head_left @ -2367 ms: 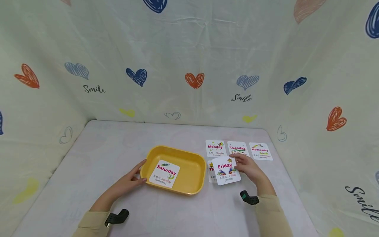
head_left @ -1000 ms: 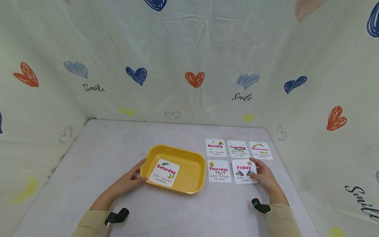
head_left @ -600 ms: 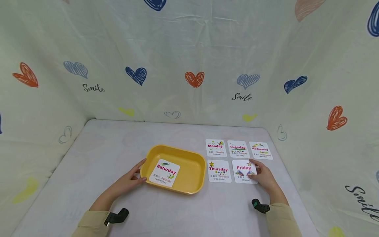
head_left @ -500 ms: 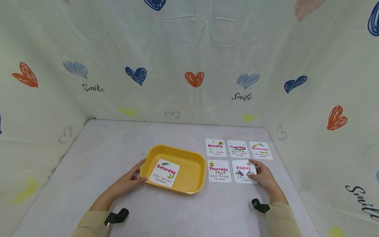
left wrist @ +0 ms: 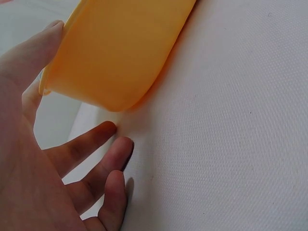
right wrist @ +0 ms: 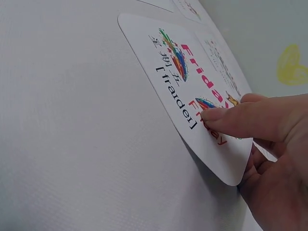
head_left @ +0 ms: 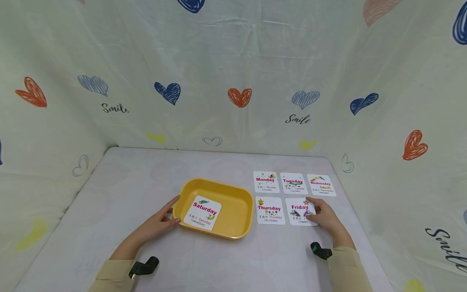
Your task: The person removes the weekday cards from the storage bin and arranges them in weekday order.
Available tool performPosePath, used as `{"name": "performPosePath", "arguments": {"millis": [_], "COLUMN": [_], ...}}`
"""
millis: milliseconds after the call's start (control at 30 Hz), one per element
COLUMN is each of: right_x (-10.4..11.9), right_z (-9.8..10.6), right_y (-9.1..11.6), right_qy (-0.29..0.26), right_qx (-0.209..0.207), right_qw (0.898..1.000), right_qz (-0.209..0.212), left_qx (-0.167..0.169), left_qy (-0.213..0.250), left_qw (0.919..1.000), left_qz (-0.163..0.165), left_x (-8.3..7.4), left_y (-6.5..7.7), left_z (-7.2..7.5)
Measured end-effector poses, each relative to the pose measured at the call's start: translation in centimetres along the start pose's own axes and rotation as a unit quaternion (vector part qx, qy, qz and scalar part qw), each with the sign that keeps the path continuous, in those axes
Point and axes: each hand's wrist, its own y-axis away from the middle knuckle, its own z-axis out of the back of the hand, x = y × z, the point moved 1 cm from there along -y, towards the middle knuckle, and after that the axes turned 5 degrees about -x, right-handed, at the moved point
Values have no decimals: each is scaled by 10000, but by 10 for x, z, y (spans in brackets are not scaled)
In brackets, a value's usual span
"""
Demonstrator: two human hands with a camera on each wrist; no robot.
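At the left end of a yellow tray (head_left: 233, 211), my left hand (head_left: 157, 223) holds the rim between thumb and index finger. In the left wrist view, the other fingers (left wrist: 108, 159) spread loosely beside the tray wall. Inside the tray lies a white Saturday card (head_left: 202, 213), face up. My right hand (head_left: 326, 217) pinches the right side of the Friday card (head_left: 297, 213). The right wrist view shows the thumb (right wrist: 231, 120) over the printed face and fingers at the edge behind. That card's near corner is raised, with a shadow under it.
The Thursday card (head_left: 270, 211) lies just left of the Friday card. Behind them the Monday card (head_left: 266, 182), Tuesday card (head_left: 294, 183) and Wednesday card (head_left: 321, 185) form a row. A curtain printed with hearts (head_left: 240, 98) rises behind the white table (head_left: 138, 178).
My right hand has carried the Friday card right, from overlapping the Thursday card to beside it, uncovering Thursday. It has barely shifted in the last second. The left hand and tray stay put.
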Motion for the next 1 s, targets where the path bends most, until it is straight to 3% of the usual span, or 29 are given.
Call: {"name": "performPosePath", "arguments": {"millis": [200, 467, 1000], "right_x": [2, 2, 2], "right_z": [4, 4, 5], "right_y": [0, 0, -5], "right_qy": [385, 262, 581], "right_qx": [68, 34, 25], "right_qw": [9992, 9996, 9983], "right_qz": [1, -60, 86], "left_qx": [-4, 16, 25], "left_qy": [-21, 12, 16], "left_qw": [10000, 10000, 10000], "left_qz": [33, 17, 65], "left_x": [-1, -2, 0], "left_y": [1, 2, 1], "left_z": [-1, 1, 0]}}
